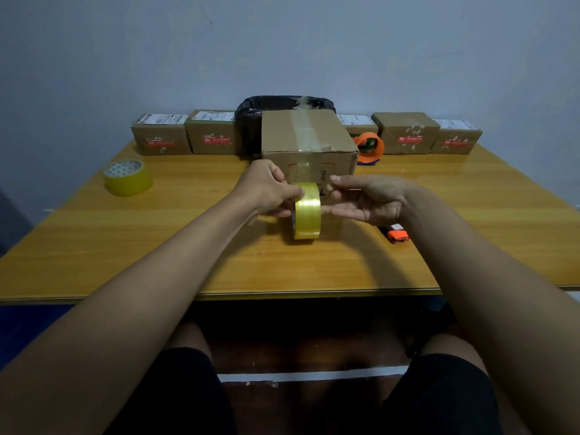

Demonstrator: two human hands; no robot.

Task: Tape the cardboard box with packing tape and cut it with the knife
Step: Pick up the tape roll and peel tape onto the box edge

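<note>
A cardboard box point(309, 142) stands at the middle of the wooden table point(157, 246), with clear tape running over its top seam. Just in front of it a yellowish roll of packing tape point(308, 215) is held upright above the table. My left hand point(266, 191) grips the roll at its left rim and top. My right hand point(367, 199) is open beside the roll on the right, fingertips near or touching its edge. An orange and black knife point(396, 233) lies on the table under my right wrist.
A second yellow tape roll point(128, 178) lies at the left. An orange tape dispenser point(370, 148) sits right of the box. Several small labelled parcels point(188, 133) line the back edge, with a black bag point(251, 120) behind the box.
</note>
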